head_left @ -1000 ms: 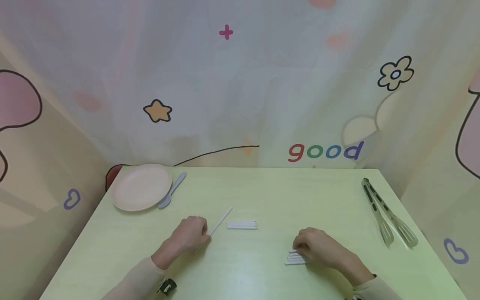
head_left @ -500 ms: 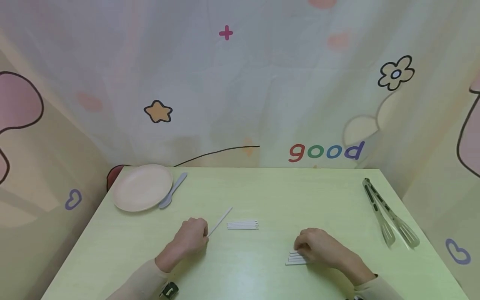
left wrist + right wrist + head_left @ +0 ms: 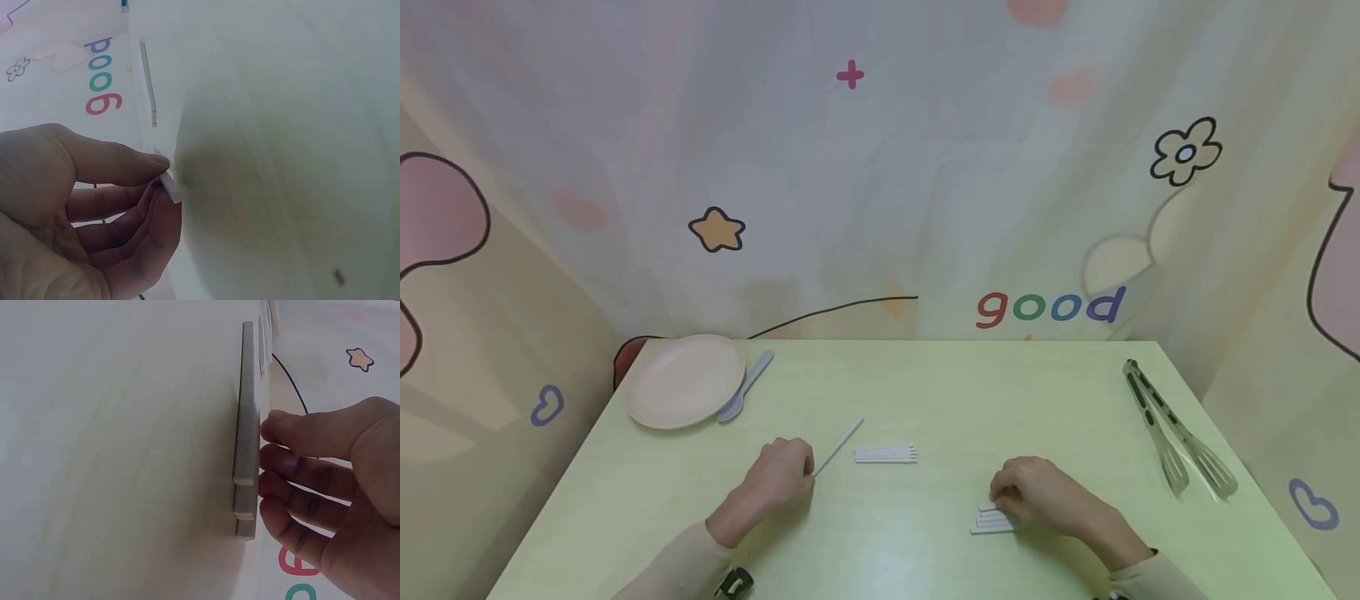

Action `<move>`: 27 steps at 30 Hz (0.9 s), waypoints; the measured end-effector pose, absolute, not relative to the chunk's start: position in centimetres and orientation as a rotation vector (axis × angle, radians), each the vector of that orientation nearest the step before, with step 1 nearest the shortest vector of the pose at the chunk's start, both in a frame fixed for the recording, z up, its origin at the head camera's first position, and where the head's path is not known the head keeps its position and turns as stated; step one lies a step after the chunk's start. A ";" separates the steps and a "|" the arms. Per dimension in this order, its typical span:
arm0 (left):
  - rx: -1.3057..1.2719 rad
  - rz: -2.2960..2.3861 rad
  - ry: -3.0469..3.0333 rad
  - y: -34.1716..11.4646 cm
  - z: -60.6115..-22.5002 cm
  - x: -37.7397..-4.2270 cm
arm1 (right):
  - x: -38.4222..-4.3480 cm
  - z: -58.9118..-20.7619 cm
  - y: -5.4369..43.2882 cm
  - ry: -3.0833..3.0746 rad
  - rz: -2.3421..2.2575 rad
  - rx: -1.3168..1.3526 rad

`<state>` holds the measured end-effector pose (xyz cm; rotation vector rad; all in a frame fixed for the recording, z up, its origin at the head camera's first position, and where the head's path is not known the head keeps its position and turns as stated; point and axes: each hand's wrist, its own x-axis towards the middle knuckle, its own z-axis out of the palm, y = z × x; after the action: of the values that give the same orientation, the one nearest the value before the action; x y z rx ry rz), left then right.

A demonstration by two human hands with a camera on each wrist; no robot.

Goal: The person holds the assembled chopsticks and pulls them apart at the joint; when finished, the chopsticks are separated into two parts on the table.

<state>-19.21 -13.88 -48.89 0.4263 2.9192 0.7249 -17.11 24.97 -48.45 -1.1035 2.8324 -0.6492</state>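
My left hand [image 3: 775,475] pinches the near end of a thin white stick [image 3: 841,444] between thumb and fingers. The stick slants away to the right, and its end [image 3: 171,186] pokes out past the fingertips in the left wrist view. Just right of it, several white sticks [image 3: 885,455] lie side by side. My right hand [image 3: 1041,498] is over another row of white sticks [image 3: 991,522], covering their right ends. In the right wrist view its loosely bent fingertips [image 3: 272,428] are right at the sides of these sticks [image 3: 245,444], thumb and fingers slightly apart.
A round pale plate [image 3: 685,383] sits at the back left, with a grey-blue spoon [image 3: 747,387] at its right edge. Metal tongs [image 3: 1172,433] lie along the table's right side. A printed curtain [image 3: 925,192] hangs behind the table [image 3: 985,400].
My left hand has shifted very slightly left with its stick. The right hand stays almost still at its row, and the head view has tilted a little upward.
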 end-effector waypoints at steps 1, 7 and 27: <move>0.426 0.728 2.920 -13.9 -48.8 -19.2 | -17.1 -48.4 24.9 2.840 -0.646 -1.103; 0.402 0.749 2.926 -14.2 -48.3 -19.4 | -17.4 -48.1 24.9 2.872 -0.625 -1.090; 0.420 0.734 3.064 -14.3 -45.0 -20.6 | -18.5 -44.9 24.6 3.021 -0.568 -1.075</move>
<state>-20.58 -14.27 -44.96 0.4197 3.0636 0.7336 -18.48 24.62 -44.90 -1.0748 3.0215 -0.5680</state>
